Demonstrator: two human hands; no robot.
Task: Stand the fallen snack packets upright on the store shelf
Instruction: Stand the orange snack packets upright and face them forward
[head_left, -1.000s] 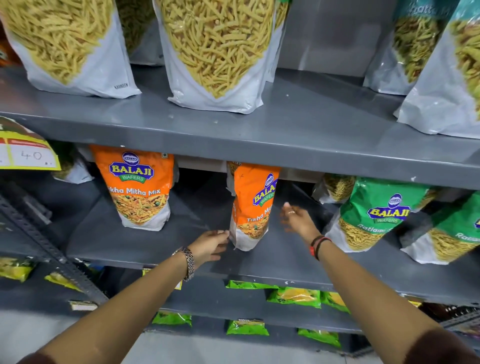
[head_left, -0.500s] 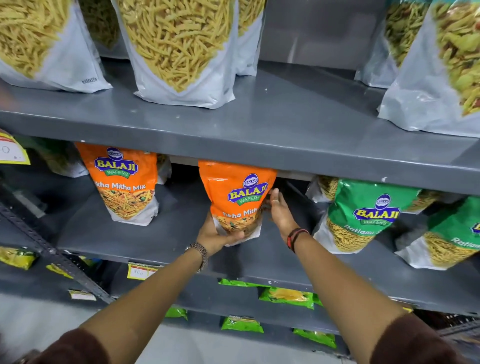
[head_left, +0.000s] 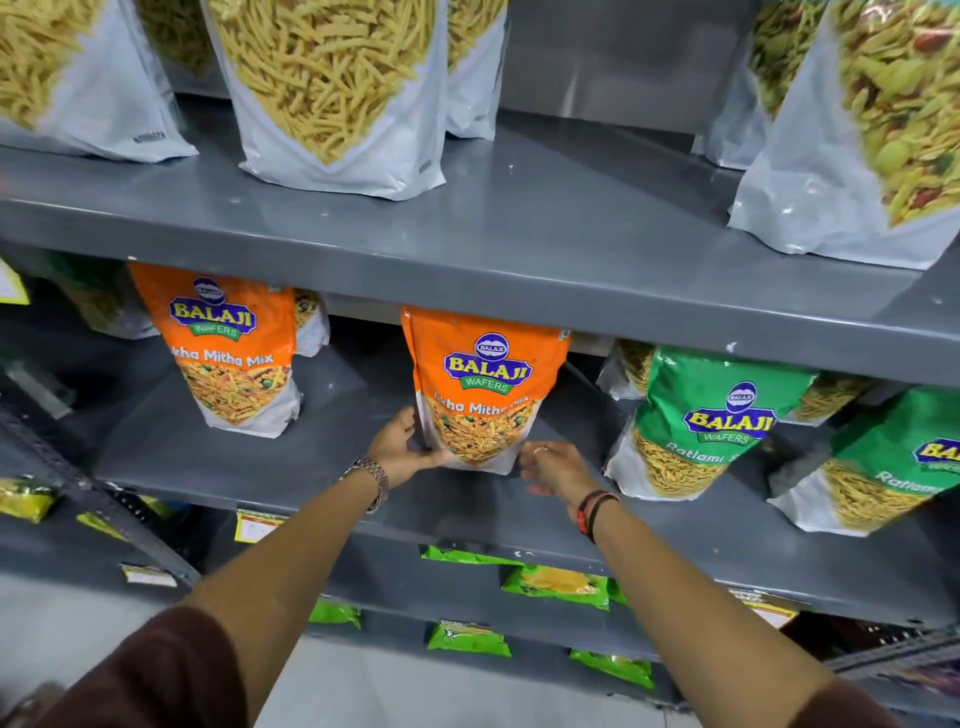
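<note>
An orange Balaji Tikha Mitha Mix packet (head_left: 485, 374) stands upright, face forward, in the middle of the grey middle shelf (head_left: 291, 467). My left hand (head_left: 402, 449) grips its lower left corner, thumb across the front of the base. My right hand (head_left: 553, 467) hovers by the lower right corner with fingers apart and nothing in it; I cannot tell whether it touches the packet. A second orange packet (head_left: 228, 343) stands upright further left.
Two green Balaji Ratlami packets (head_left: 706, 421) (head_left: 893, 467) lean at the right of the same shelf. Large white pouches of yellow sev (head_left: 332, 93) line the upper shelf. Small green packets (head_left: 558, 584) lie on the lower shelves. A yellow price tag (head_left: 254, 526) sits on the shelf edge.
The orange packet was side-on a second ago; it has turned to face front and stands straight. My right hand slid down from its side to its lower right corner and opened.
</note>
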